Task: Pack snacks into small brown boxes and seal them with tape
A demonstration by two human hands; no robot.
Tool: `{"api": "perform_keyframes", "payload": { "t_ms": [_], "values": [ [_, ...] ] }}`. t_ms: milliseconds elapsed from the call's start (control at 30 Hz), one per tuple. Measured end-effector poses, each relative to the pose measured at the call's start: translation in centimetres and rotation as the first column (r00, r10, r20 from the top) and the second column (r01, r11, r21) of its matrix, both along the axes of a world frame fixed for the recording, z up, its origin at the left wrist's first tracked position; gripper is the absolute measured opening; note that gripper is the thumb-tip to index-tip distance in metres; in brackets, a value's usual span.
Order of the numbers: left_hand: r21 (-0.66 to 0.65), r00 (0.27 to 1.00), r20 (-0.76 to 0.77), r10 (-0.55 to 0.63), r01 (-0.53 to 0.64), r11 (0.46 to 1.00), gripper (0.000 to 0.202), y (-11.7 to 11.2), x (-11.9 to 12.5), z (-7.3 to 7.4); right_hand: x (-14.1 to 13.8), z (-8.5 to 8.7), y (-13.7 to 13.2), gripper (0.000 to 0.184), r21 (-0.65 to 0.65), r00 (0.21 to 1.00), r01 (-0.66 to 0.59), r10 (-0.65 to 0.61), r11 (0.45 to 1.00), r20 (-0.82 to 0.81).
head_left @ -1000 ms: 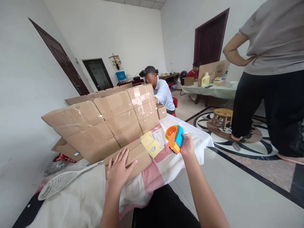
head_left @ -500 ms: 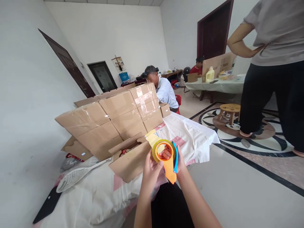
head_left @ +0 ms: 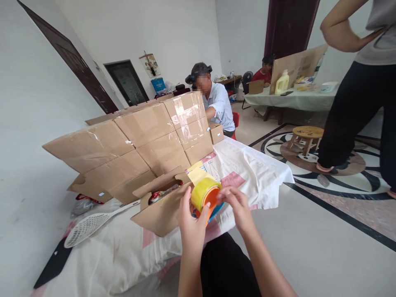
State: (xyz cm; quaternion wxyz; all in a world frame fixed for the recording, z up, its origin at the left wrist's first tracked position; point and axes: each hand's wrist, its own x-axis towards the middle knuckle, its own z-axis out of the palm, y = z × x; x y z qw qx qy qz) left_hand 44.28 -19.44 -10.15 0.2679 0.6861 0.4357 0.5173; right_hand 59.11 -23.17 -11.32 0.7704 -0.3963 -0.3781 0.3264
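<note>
My left hand (head_left: pixel 192 222) grips a tape dispenser (head_left: pixel 210 201), thumb in front and fingers behind. The dispenser has an orange body, a blue part low on its right and a wide roll of yellowish tape (head_left: pixel 200 193), turned sideways. My right hand (head_left: pixel 237 205) is closed in a pinch at the right rim of the orange hub; its fingertips partly hide the contact. Just left of the dispenser stands an open cardboard box (head_left: pixel 161 214) with red and clear packages (head_left: pixel 159 196) inside. Behind the roll lies a yellow printed sheet or packet (head_left: pixel 196 170).
Stacked taped cartons (head_left: pixel 145 128) form a wall across the cloth-covered table (head_left: pixel 247 165). A white slotted scoop (head_left: pixel 89 229) and a dark flat object (head_left: pixel 54 264) lie at left. A seated person (head_left: pixel 218 103) is behind the cartons; another person (head_left: pixel 352 99) stands at right near a wooden stool (head_left: pixel 306 134).
The dispenser has turned from facing me to sideways, showing the roll's outer surface. My right hand has moved from behind it to its right rim. The view has shifted slightly.
</note>
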Motion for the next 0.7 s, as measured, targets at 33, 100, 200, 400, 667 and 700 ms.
{"api": "perform_keyframes", "payload": {
  "t_ms": [33,100,200,400,667,700],
  "values": [
    [0.058,0.999,-0.041,0.013,-0.011,0.998,0.062,-0.4,0.3,0.3,-0.9,0.5,-0.2,0.021,-0.007,0.999,-0.030,0.030,1.000,0.040],
    [0.171,0.991,-0.128,0.031,-0.009,0.985,0.054,-1.2,0.8,0.9,-2.5,1.3,-0.4,0.023,-0.006,0.993,-0.067,0.068,0.998,0.095],
    [0.264,0.976,-0.215,-0.025,0.083,0.961,0.049,-2.4,1.1,1.2,-4.1,1.7,-0.5,0.027,-0.014,0.996,-0.092,0.092,0.996,0.009],
    [0.150,0.973,-0.227,-0.032,0.067,0.986,0.040,-2.4,-1.5,0.0,-3.7,1.3,-0.6,0.036,0.022,0.959,-0.097,0.100,0.995,-0.266],
    [-0.077,0.925,-0.309,-0.220,0.207,0.975,0.026,-2.0,-1.4,-1.4,-3.5,0.9,-0.3,0.037,0.017,0.959,-0.062,0.064,0.998,-0.277],
    [-0.062,0.933,-0.296,-0.206,0.196,0.979,0.026,-2.5,-1.0,-1.2,-3.3,0.9,-0.2,0.037,0.005,0.963,-0.047,0.046,0.999,-0.266]
  ]
}}
